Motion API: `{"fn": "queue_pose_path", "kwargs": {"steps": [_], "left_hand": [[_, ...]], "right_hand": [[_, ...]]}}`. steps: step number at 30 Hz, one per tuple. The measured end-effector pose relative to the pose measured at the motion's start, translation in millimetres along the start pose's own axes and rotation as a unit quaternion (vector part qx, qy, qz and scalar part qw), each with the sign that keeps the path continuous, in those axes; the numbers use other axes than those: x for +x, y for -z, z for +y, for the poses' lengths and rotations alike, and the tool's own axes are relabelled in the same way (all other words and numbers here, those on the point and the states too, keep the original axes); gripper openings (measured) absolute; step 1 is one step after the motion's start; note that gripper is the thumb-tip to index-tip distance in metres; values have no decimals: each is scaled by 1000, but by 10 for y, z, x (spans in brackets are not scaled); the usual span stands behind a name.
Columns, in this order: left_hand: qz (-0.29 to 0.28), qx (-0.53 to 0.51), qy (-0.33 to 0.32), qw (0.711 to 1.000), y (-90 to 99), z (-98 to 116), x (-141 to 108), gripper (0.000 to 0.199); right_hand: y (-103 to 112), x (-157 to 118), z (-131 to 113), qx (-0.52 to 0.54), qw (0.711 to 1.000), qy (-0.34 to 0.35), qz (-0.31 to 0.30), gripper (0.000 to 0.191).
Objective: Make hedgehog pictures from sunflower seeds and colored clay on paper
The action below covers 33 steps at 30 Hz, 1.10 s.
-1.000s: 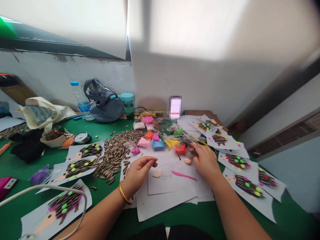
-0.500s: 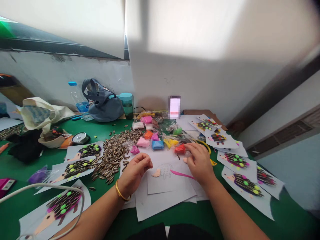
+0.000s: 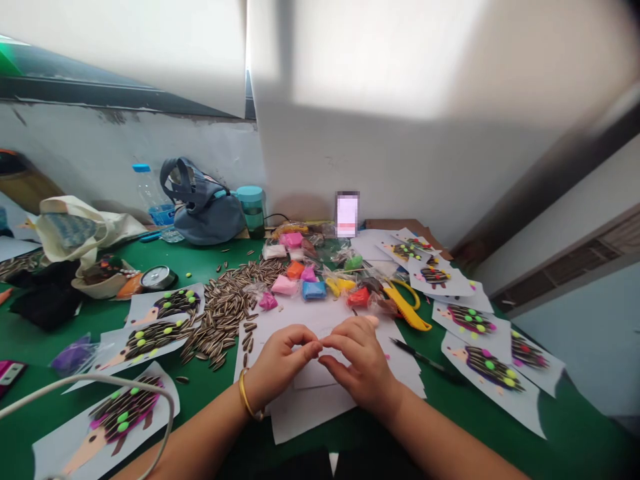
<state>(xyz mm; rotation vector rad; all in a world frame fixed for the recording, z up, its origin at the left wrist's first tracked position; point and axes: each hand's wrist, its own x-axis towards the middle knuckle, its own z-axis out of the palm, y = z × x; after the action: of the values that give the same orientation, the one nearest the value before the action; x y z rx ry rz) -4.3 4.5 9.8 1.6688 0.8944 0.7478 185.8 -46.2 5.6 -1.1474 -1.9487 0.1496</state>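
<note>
My left hand is closed, thumb and index fingertip pinched together over the white paper. Anything in the pinch is too small to make out. My right hand comes in from the other side, its index fingertip at the left fingertips. Its thumb and index finger are curved with a gap between them, and nothing shows in that gap. Both hands cover most of the drawing on the top sheet. Just beyond my right hand a lump of peach clay lies on the paper.
Sunflower seeds are heaped on the left. Bagged clay, such as a blue pack, lies behind the paper. On the right are yellow scissors, a black pen and hedgehog pictures. A pale cable crosses my left forearm.
My right hand has moved left from beside the peach clay to meet my left hand. My left hand has shifted slightly right and down. The drawing and pink tool are now covered.
</note>
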Motion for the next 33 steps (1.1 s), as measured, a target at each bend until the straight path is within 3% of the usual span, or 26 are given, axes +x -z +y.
{"fn": "queue_pose_path", "kwargs": {"steps": [9,24,33], "left_hand": [[-27,1,1,1000,-45,-6,-12,25],[-19,-17,19,1000,-44,-4,-8,26],[-55,-35,29,997,-43,-6,-5,30]], "right_hand": [[30,6,-21,46,998,16,40,5],[-9,3,25,64,997,22,36,11],[20,8,32,72,996,42,35,7]]}}
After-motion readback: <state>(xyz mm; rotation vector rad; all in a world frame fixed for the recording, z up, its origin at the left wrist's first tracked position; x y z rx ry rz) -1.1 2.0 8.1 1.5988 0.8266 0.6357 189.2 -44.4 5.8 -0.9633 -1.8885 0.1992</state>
